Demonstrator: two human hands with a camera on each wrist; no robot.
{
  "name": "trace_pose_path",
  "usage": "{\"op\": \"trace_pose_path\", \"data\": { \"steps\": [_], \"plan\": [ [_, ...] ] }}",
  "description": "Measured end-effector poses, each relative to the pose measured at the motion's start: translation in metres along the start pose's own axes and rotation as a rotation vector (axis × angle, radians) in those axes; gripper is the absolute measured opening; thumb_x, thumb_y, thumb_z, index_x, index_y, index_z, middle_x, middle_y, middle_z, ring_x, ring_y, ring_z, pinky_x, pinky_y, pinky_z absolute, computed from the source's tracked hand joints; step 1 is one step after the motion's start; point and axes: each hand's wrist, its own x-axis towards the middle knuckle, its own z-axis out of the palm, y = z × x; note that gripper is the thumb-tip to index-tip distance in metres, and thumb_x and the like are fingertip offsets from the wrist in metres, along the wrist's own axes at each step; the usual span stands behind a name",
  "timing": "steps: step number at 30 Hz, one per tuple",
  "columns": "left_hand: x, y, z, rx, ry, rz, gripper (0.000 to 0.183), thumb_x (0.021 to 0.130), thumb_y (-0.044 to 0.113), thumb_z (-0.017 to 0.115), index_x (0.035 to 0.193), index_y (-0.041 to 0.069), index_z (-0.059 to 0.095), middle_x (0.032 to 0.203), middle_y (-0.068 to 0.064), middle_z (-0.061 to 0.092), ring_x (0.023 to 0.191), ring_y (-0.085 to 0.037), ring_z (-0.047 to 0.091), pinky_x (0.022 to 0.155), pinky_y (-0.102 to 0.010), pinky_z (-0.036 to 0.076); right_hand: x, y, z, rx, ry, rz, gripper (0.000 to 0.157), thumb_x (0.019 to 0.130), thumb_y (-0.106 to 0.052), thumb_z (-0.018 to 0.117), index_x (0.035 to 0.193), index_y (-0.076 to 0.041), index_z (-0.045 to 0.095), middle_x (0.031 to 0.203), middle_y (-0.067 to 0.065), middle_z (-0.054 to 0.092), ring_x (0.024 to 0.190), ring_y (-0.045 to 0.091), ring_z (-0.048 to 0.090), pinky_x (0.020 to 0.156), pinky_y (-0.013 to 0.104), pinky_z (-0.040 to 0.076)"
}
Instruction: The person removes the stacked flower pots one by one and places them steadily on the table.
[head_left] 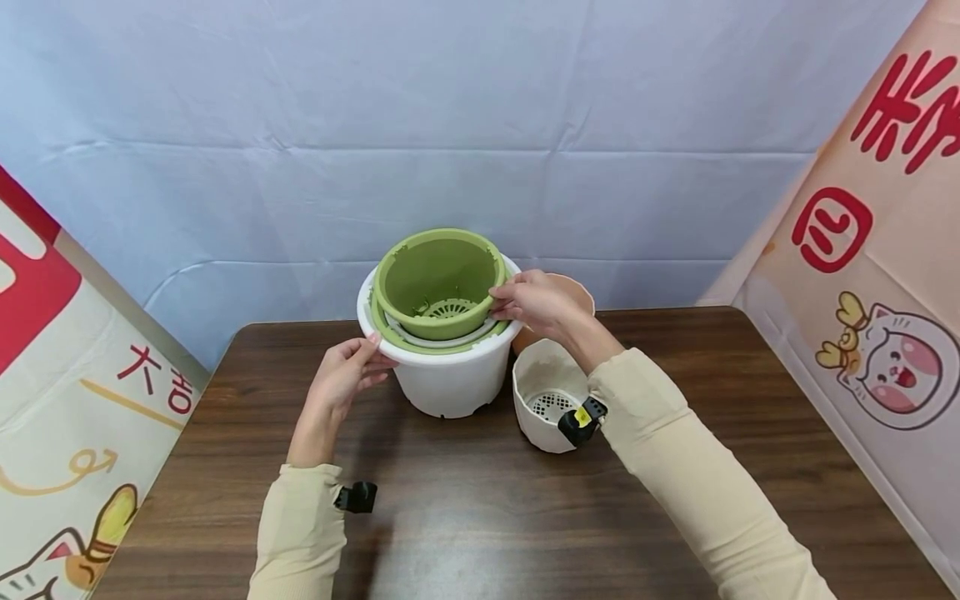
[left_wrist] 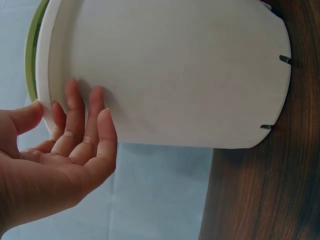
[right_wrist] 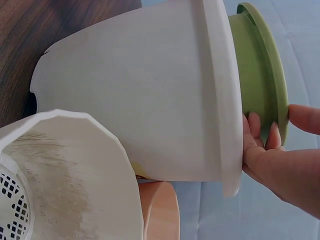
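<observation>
A large white flowerpot [head_left: 450, 387] stands on the table with other pots nested inside it. Topmost is a green flowerpot [head_left: 408, 275] with a slotted bottom, raised partly above the white rim. Below it show a pale rim and a wider green rim [head_left: 401, 335]. My left hand [head_left: 347, 375] pinches the white pot's rim at the near left, thumb on top and fingers under the lip, as the left wrist view shows. At the right side, my right hand [head_left: 534, 302] holds the upper green pot by its rim, thumb outside, fingertips against its wall [right_wrist: 252, 70].
Right of the white pot stands a smaller off-white pot [head_left: 528, 421] with a perforated bottom and stained inside. An orange pot [head_left: 576, 290] is behind it, partly hidden by my right hand. A pale cloth [head_left: 450, 108] hangs behind the wooden table [head_left: 465, 517], with printed banners at both sides.
</observation>
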Motion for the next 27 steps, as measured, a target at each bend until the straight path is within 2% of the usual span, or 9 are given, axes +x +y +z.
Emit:
{"op": "trace_pose_path", "data": {
  "steps": [14,27],
  "plan": [
    [0.000,-0.002,0.000,0.000,-0.002,-0.007,0.029,0.097,0.026,0.046,0.099,-0.002,0.050,0.077,0.001,0.064,0.077,-0.008,0.062,0.072,-0.024,0.051,-0.004,-0.003,-0.001,0.035,-0.030,0.009,0.010,0.093,0.004,0.042,0.087,0.008,0.048,0.078,0.014,0.053,0.075,0.023,0.058,0.094,0.042,0.041],
    [0.000,-0.001,0.001,-0.014,0.002,0.002,0.026,0.097,0.024,0.046,0.096,-0.001,0.051,0.075,0.002,0.063,0.077,-0.009,0.062,0.072,-0.025,0.051,-0.010,-0.013,-0.001,0.007,-0.053,-0.033,0.011,0.094,0.004,0.042,0.092,0.010,0.050,0.076,0.013,0.056,0.076,0.024,0.059,0.094,0.043,0.041]
  ]
}}
